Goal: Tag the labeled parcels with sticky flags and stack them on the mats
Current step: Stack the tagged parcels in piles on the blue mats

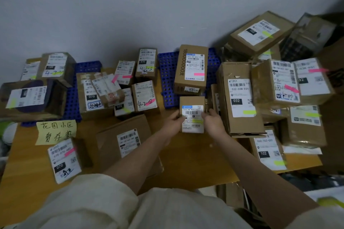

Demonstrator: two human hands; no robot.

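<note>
Gripping a small box (192,115) by its sides, left hand (174,123) and right hand (214,122) hold it label-up w/ a yellow flag (197,121) on the label, just at the near edge of the blue mat (168,72). Taller box (191,69) w/ pink flag stands on that mat behind it. Other flagged boxes crowd the worktop (195,161) both sides.

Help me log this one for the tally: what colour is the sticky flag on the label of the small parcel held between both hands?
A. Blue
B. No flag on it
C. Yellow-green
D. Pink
C: the small parcel, held by the left hand and right hand, shows a yellow-green flag across its white label.
</note>
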